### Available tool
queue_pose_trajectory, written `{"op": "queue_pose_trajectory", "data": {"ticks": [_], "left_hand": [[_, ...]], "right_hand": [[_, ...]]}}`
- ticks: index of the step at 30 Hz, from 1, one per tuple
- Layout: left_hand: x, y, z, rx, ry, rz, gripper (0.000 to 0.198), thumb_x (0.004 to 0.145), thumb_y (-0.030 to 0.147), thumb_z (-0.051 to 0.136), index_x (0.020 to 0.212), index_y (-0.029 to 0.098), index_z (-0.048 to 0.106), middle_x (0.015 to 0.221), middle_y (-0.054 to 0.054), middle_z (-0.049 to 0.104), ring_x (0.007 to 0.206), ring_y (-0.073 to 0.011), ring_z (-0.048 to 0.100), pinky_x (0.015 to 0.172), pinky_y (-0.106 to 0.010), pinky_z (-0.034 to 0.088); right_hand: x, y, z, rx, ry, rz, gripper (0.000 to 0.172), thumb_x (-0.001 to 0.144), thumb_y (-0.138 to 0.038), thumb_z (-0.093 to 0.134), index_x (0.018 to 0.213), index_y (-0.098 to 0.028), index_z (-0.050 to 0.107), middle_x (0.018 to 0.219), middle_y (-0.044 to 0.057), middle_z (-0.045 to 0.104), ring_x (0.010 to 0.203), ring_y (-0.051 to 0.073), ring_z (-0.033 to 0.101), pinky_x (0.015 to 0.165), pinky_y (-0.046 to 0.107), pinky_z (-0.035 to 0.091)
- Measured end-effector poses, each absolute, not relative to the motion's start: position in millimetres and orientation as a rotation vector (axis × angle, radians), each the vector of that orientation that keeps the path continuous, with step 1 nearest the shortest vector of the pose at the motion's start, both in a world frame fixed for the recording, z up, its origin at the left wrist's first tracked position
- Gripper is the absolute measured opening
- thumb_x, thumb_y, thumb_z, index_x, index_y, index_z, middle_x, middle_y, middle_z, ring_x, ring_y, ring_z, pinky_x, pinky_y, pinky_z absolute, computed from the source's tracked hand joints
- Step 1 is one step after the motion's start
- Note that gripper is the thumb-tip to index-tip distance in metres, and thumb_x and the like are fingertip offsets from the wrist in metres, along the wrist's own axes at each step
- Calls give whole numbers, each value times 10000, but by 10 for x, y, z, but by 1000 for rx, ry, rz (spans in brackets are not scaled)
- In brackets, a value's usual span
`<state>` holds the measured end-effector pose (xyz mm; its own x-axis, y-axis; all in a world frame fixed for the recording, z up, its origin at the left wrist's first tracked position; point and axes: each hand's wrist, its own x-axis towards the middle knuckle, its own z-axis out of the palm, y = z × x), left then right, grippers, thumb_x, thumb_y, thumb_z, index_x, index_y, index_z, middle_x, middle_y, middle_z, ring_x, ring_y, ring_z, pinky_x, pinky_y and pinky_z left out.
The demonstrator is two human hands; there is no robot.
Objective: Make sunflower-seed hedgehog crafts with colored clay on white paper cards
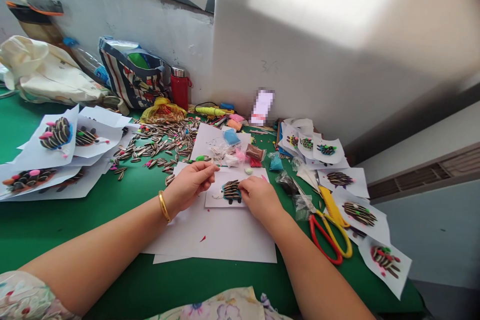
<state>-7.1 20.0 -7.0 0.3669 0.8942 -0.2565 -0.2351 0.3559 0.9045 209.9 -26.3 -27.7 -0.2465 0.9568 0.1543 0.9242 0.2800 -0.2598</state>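
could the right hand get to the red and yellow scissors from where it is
Probably yes. The right hand rests on the sunflower-seed card, and the red-and-yellow-handled scissors lie close to its right on the green tabletop. Only a clear plastic bag sits near the blades; the handles look free.

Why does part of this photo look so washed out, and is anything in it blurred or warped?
In the head view, a bright patch of light washes out the wall at upper right; a pixelated patch is blurred; the wide lens seems to bend the edges of the green table; the left hand and right hand look fairly sharp.
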Motion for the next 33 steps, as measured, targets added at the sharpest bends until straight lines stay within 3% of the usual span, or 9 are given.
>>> {"op": "queue_pose_trajectory", "data": {"ticks": [12, 17, 20, 26, 31, 33], "left_hand": [[-46, 159, -96, 989, 882, 781, 365, 729, 435, 783, 911, 132, 695, 678, 19, 550, 531, -50, 426, 466, -169, 296], [-42, 134, -72, 913, 822, 743, 309, 778, 277, 721, 1057, 145, 707, 833, -32, 630, 659, -80, 534, 589, -202, 427], [-34, 123, -63, 886, 797, 730, 295, 804, 238, 669, 1078, 134, 702, 882, -61, 660, 683, -95, 572, 586, -213, 439], [-21, 83, -44, 983, 805, 610, 537, 798, 329, 728, 1284, 188, 548, 928, -84, 727, 708, -141, 675, 614, -242, 481], [-26, 58, -81, 1111, 793, 584, 355, 769, 479, 736, 888, 174, 600, 860, -60, 711, 727, -163, 678, 613, -250, 466], [-28, 54, -90, 1198, 784, 638, 324, 779, 473, 727, 843, 177, 611, 825, -21, 667, 728, -140, 635, 628, -242, 451]], "right_hand": [[2081, -246, -289, -1713, -2321, 140, 171, 892, -141, 591, 923, -216, 742, 860, 68, 690, 842, 206, 613, 718, 297, 436], [2136, -283, -244, -1640, -2218, 166, 126, 894, -171, 609, 922, -215, 724, 874, 57, 677, 841, 206, 609, 723, 302, 444], [2144, -324, -189, -1534, -2118, 155, 143, 919, -188, 567, 926, -217, 707, 857, 57, 665, 828, 206, 604, 743, 318, 452], [2032, -415, -100, -1315, -2045, 244, 198, 964, -219, 494, 996, -220, 690, 858, 58, 669, 833, 202, 602, 760, 334, 465], [1944, -472, -77, -1236, -2033, 328, 184, 967, -262, 520, 1048, -231, 682, 901, 58, 679, 864, 197, 604, 775, 333, 477], [1923, -484, -74, -1229, -2032, 335, 155, 956, -271, 549, 1036, -226, 675, 901, 56, 681, 867, 197, 600, 774, 329, 472]]}}
